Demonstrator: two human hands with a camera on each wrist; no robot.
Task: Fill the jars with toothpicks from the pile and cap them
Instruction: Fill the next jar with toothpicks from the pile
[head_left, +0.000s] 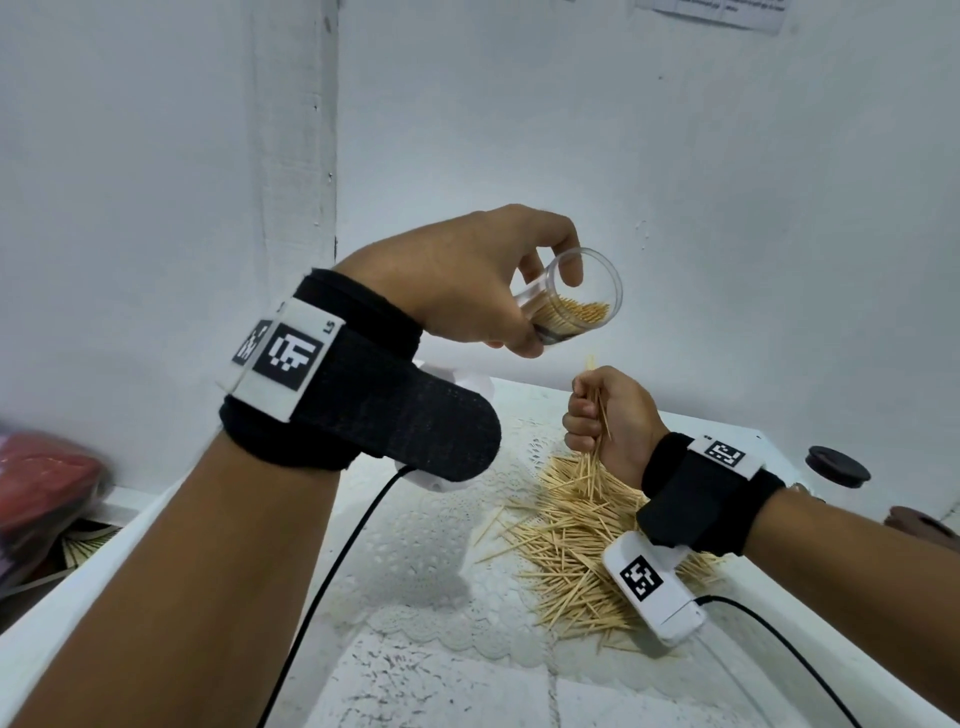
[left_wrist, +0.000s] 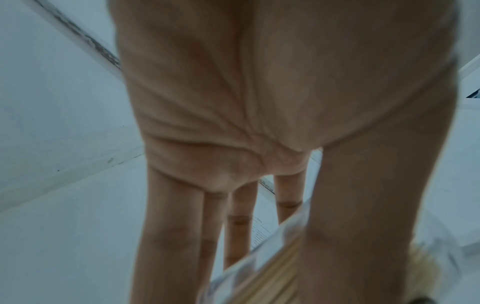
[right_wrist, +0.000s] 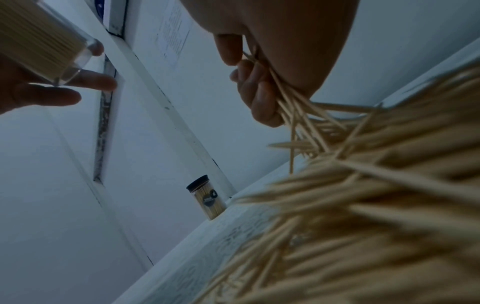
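Note:
My left hand (head_left: 498, 291) grips a clear plastic jar (head_left: 576, 296), tilted with its open mouth toward the right and part filled with toothpicks. The jar (left_wrist: 272, 257) shows blurred under the thumb in the left wrist view, and the same jar (right_wrist: 41, 41) appears at the upper left of the right wrist view. Just below it my right hand (head_left: 605, 415) is a fist gripping a bunch of toothpicks (head_left: 597, 441) upright above the pile (head_left: 576, 540). In the right wrist view the curled fingers (right_wrist: 257, 90) clamp the bunch (right_wrist: 293, 115) over the pile (right_wrist: 363, 205).
A filled jar with a black cap (right_wrist: 206, 198) stands at the back by the wall. A black cap (head_left: 837, 466) lies at the right on the white table (head_left: 415, 675). A lace mat (head_left: 441, 545) lies under the pile. Red objects (head_left: 41, 483) sit at the left.

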